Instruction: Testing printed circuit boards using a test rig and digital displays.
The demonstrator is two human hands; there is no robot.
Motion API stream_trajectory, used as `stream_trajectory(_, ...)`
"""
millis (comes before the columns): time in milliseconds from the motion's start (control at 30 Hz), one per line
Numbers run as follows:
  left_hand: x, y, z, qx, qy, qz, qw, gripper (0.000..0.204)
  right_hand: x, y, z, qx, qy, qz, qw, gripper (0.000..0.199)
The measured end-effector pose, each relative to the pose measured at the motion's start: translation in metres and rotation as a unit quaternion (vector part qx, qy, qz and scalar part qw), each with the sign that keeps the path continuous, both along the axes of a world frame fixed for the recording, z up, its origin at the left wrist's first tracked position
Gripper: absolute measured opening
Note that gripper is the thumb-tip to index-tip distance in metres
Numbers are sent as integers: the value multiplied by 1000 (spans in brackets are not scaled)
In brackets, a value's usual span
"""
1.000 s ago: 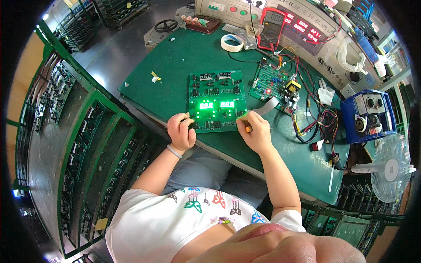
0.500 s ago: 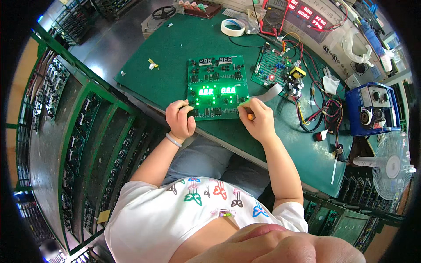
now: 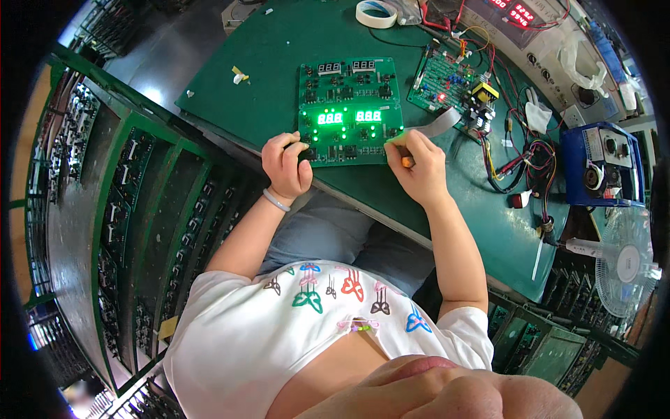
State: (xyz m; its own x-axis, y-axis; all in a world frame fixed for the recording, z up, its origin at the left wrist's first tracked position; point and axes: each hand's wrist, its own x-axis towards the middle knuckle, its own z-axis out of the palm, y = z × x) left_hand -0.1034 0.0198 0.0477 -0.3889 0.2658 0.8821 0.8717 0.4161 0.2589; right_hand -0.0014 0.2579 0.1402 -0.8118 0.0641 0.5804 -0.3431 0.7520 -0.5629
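Observation:
A green circuit board panel point(image 3: 349, 155) lies on the green bench top near its front edge. Its front half glows with two green digit displays and several green lights; the displays on its far half are dark. At the panel's left front corner, my left hand point(image 3: 285, 166) has curled fingers gripping the edge. My right hand point(image 3: 423, 167) pinches a small orange-ended tool point(image 3: 407, 162) at the right front corner; fingers cover most of it, and its tip is hidden. A grey ribbon cable point(image 3: 441, 124) runs from the panel's right side to a second circuit board point(image 3: 447, 87).
Bundled wires point(image 3: 509, 167) spread over the right of the bench. Beyond stand a tape roll point(image 3: 376, 14) and an instrument panel point(image 3: 516, 42). A blue-cased device point(image 3: 604, 165) and a white fan point(image 3: 627, 264) are at right. Left is a green rack point(image 3: 150, 202) holding boards.
The bench and everything on it sit higher in the picture, as the view has shifted. Both hands keep their places at the panel's front corners.

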Motion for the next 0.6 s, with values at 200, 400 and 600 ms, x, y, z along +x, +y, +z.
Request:
stream_trajectory(200,0,-1,1,4,-1,1,1000,30,-1,0,-1,-3,4,4,1000,14)
stream_trajectory(400,1,-1,-3,5,-6,0,1000,30,1,0,-2,-3,-9,1,1000,14)
stream_trajectory(600,0,0,-3,3,-4,1,1000,31,1,0,1,-3,-6,1,1000,14)
